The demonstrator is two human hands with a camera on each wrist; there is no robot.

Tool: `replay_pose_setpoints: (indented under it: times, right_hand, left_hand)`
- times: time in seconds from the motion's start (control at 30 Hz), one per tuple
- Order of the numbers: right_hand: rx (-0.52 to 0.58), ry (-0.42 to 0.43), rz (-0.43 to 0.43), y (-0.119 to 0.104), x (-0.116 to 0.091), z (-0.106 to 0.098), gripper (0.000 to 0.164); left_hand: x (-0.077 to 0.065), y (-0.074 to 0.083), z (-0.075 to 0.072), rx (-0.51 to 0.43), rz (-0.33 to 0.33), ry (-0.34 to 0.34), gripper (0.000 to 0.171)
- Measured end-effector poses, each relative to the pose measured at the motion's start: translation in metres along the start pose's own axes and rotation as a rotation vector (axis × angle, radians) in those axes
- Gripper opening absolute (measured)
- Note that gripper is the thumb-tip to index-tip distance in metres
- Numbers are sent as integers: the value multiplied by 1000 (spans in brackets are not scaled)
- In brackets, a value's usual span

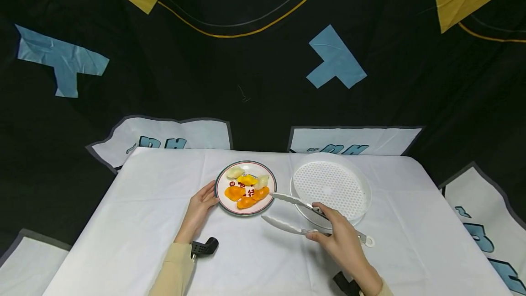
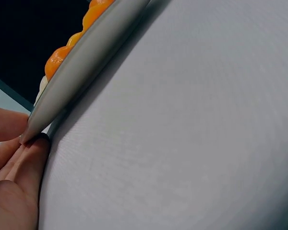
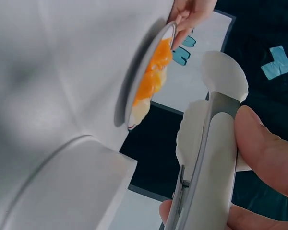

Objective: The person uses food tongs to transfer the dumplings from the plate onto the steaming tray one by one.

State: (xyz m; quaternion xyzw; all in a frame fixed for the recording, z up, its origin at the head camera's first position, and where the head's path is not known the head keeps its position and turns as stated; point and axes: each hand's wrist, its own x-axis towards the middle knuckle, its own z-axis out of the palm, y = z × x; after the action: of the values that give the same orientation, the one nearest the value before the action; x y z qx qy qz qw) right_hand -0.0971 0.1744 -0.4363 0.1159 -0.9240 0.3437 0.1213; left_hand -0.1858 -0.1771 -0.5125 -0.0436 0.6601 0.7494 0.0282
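While the left hand pinches the left rim of a plate, the right hand grips a pair of tongs, whose arms stand apart with nothing between the tips. Plate: round, pale, dark-edged, red-printed; on or just above the white cloth (which, cannot be told), left of the tongs. Contents: three orange pieces, one yellow piece, two pale pieces. To the right, partly covered by the tongs: a round perforated white tray. Beyond: a black backdrop with blue and yellow shapes.

Handling, as judged: pieces likely light, soft and perhaps slick, best taken across the middle; a hard squeeze could mark them. Plate probably stiff and breakable, best steadied at the rim. Tongs seemingly springy, best held midway along the arms.

Views: the left wrist camera shows the thumb above the rim, fingers beneath, and the plate's plain underside. The right wrist camera gives the tongs' broad pale heads up close. Only the head camera lays out all six pieces and the tray's holes.
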Motion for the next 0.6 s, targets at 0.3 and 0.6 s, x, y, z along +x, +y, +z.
replay_pose_setpoints:
  times: [0.3, 0.6]
  right_hand:
    - [-37, 14, -108, -6, 29, 10, 61]
    - [-53, -62, -116, -13, 47, 24, 58]
  left_hand:
    - [0, 2, -1, -27, -7, -13, 60]
    - [0, 1, -1, -5, -14, -7, 59]
